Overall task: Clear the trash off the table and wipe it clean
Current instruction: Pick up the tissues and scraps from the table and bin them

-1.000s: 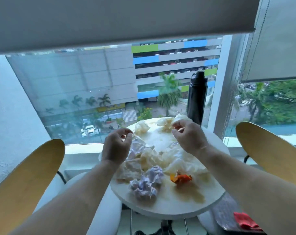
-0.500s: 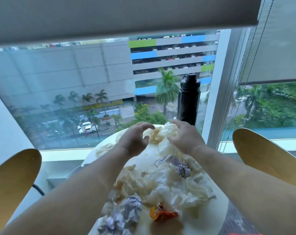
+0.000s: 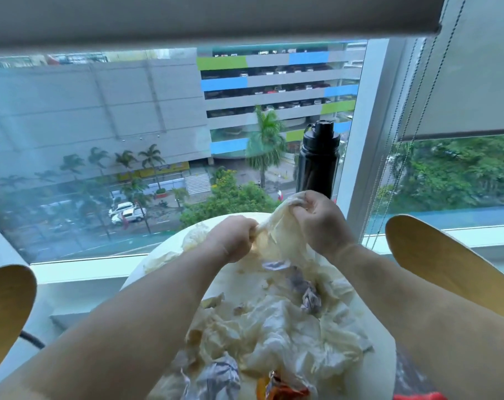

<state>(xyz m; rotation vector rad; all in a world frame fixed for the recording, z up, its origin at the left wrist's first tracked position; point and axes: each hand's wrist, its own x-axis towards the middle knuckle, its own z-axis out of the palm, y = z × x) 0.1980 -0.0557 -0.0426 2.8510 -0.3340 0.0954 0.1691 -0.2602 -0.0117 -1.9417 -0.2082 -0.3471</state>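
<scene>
Nearest me, at the near edge of the tabletop [image 3: 383, 365], lie an orange wrapper [image 3: 276, 389] and a heap of crumpled paper [image 3: 276, 333]. Farther in, my left hand [image 3: 235, 241] and right hand [image 3: 321, 223] each pinch one tissue [image 3: 279, 223]. I judge this is the gathering step; next I'd bundle the heap. A black bottle [image 3: 317, 163] stands at the far edge.

Two hands [image 3: 234, 241] [image 3: 321, 222], one table [image 3: 237, 280], one bottle [image 3: 317, 164], two chairs [image 3: 435, 255] [image 3: 5, 301]
</scene>
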